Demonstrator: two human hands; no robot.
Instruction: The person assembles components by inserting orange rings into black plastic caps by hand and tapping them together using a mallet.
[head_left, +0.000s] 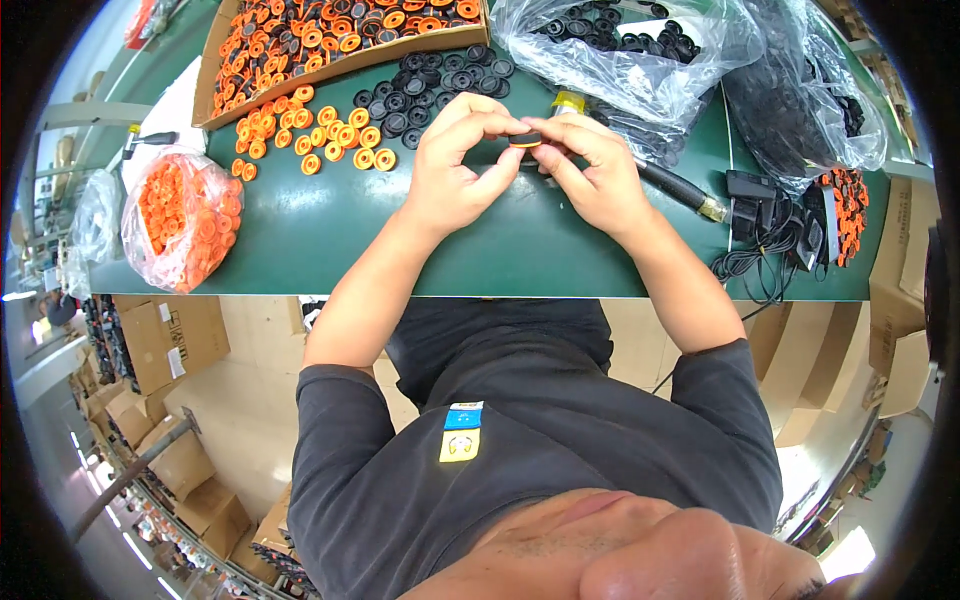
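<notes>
Between my fingertips, above the green table (330,225), is a small round black-and-orange disc (525,140). My left hand (455,165) pinches its left side with thumb and forefinger. On its right side, the thumb and fingers of my right hand (598,172) close on it too. Loose orange discs (345,134) with raised centres lie beyond my left hand. Next to them, farther back, is a cluster of black discs (410,95). A shallow cardboard box (345,66) at the back left is heaped with discs in orange and black.
A clear bag of orange discs (185,222) stands at the left. Clear plastic bags (625,75) with black parts fill the back right. A black tool handle (675,187) lies right of my right hand, near black adapters (757,208), tangled cables (750,262) and an orange-and-black pile (850,215).
</notes>
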